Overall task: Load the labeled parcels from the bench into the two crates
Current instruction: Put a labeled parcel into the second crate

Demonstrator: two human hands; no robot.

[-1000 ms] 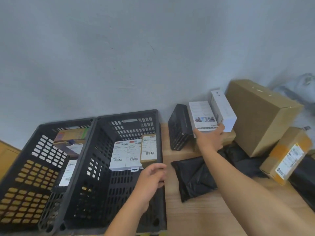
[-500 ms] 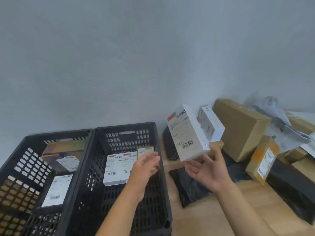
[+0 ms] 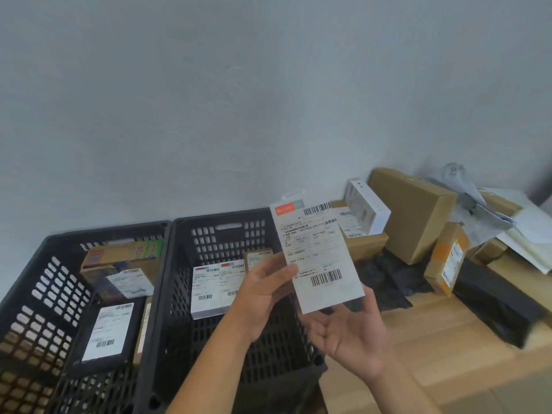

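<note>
Bench [image 3: 442,342]: Wooden top, lower right of the frame. It carried the unloaded parcels.
Right crate [image 3: 209,243]: Black lattice, centre of the frame. White labelled boxes [image 3: 209,288] stood against its far wall.
Left crate [image 3: 56,282]: Lower left, touching the right crate. It held a flat black parcel [image 3: 104,333] and printed cartons.
Brown carton [image 3: 415,216]: Right of centre, against the wall. I judged it the heaviest item left and a job for both hands.
Black poly bag [image 3: 495,306]: Far right, limp. I judged it would sag when lifted.
Orange-taped carton [image 3: 446,261]: Leaned between the brown carton and the bag.
White labelled parcel [image 3: 319,258]: In the air at centre frame, above the right crate's right rim, label facing me. It was thin and flat, and I judged it light, stiff and smooth-faced. A pinch across one long edge looked adequate. The faces might slip, and the hang tab at the top looked weak.
Small white box [image 3: 370,210]: Propped behind the held parcel.
Left hand [image 3: 265,282]: Pinched the parcel's left edge, thumb on the label.
Right hand [image 3: 349,333]: Released, palm up beneath the parcel's lower edge. I could not tell whether it touched.
Obstruction: I saw only the crate rim below the parcel.
</note>
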